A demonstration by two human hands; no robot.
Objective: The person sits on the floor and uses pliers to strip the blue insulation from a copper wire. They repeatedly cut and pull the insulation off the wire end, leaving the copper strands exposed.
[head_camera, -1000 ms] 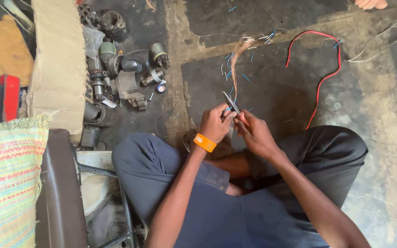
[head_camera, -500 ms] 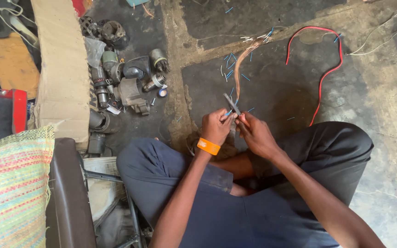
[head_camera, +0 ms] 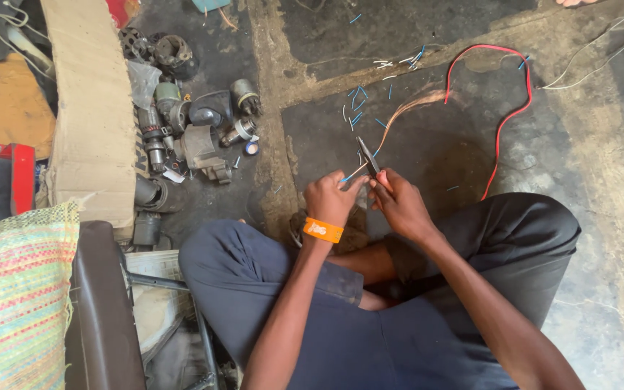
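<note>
I sit cross-legged on a dark floor. My right hand (head_camera: 399, 204) grips a pair of pliers (head_camera: 367, 155) whose jaws point away from me. My left hand (head_camera: 332, 198), with an orange wristband, pinches a thin blue wire (head_camera: 349, 176) right at the pliers. A bundle of bare copper strands (head_camera: 407, 108) runs from the hands out over the black mat (head_camera: 427, 144). Several short blue bits of insulation (head_camera: 357, 97) lie scattered beyond the hands.
A long red wire (head_camera: 508, 115) loops on the mat to the right. A heap of grey metal motor parts (head_camera: 189, 123) lies at the left, beside a cardboard strip (head_camera: 88, 108). A woven sack (head_camera: 16, 296) and a dark seat (head_camera: 99, 310) stand at lower left.
The hands stay together on the wire and pliers, with only small finger movement. The view has shifted slightly as my head moved.
</note>
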